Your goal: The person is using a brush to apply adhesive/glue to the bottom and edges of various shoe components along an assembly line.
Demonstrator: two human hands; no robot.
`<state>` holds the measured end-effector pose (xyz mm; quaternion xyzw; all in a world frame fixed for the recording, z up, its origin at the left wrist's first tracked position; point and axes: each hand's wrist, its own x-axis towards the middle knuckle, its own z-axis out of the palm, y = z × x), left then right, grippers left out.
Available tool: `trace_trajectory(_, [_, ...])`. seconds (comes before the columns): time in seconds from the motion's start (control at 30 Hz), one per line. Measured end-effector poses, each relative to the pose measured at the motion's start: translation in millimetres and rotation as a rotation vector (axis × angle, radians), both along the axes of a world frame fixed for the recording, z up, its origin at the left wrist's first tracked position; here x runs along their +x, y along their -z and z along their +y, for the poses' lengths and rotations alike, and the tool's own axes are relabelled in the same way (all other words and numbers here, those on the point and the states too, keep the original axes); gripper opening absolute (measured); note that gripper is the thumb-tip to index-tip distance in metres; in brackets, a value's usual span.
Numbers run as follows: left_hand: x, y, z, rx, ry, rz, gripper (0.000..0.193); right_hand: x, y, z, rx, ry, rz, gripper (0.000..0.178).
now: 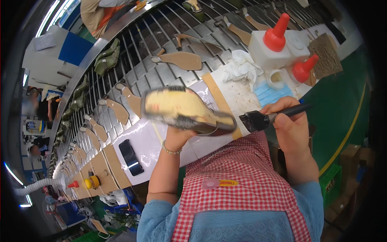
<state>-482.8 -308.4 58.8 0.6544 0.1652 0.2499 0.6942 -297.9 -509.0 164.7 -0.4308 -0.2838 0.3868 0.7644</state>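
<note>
Right fingers [283, 103] grip a black brush [256, 121] near a shoe [173, 104].

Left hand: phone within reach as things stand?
Likely yes: the phone lies uncovered beside the left forearm, nothing visibly between. But the left hand holds a shoe, so grasping probably means freeing it first.

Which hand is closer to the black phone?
Left. The left hand, holding the shoe, is to the phone's right and a bit higher in the picture. The right hand, holding the brush, is much farther right, beyond the shoe.
</note>
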Motion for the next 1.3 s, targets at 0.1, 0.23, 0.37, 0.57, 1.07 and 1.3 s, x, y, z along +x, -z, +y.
trace_trajectory(0.1, [3,7,17,-0.522,0.439,-0.365,0.102,-6,-2,8,-0.03,-0.029,0.218,0.023])
trace_trajectory(0.23, [-9,38,7,-0.859,0.581,-0.161,0.077,-16,4,18,-0.054,-0.012,0.215,0.02])
trace_trajectory(0.37, [-7,30,-8,-0.45,0.515,0.169,0.061,-27,4,24,-0.093,-0.037,-0.218,0.019])
trace_trajectory(0.57, [-8,34,-9,-0.469,0.554,0.105,0.058,-29,-1,25,0.02,-0.038,-0.843,0.019])
trace_trajectory(1.07, [-8,29,-12,-0.284,0.634,0.141,0.085,-25,-10,23,0.019,-0.028,-0.894,0.018])
trace_trajectory(1.3, [-13,36,-13,-0.432,0.604,0.084,0.056,-18,-11,11,-0.035,-0.206,-0.598,0.018])
